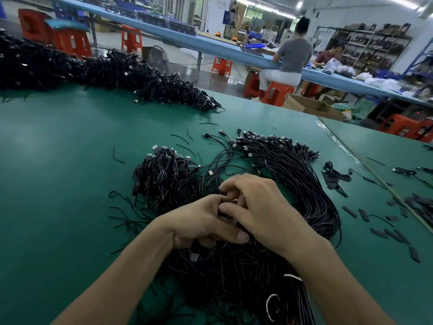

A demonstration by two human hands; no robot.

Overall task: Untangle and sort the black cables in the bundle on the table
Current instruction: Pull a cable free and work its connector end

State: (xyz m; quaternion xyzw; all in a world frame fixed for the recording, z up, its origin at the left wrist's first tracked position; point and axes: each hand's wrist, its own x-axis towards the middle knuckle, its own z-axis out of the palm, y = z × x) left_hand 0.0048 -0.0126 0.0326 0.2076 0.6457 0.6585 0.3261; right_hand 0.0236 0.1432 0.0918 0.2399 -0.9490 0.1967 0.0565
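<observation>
A tangled bundle of black cables lies on the green table just in front of me. My left hand and my right hand meet over its top, fingers curled together and pinching cable strands between them. A coiled clump of cables with USB plugs sits to the left of my hands. To the right, a straightened sheaf of cables fans out, its plugs lined up at the far end.
A long heap of black cables runs along the table's far left edge. Short black sleeve pieces and small cable scraps lie scattered at right. Two people sit at a blue bench behind, among orange stools.
</observation>
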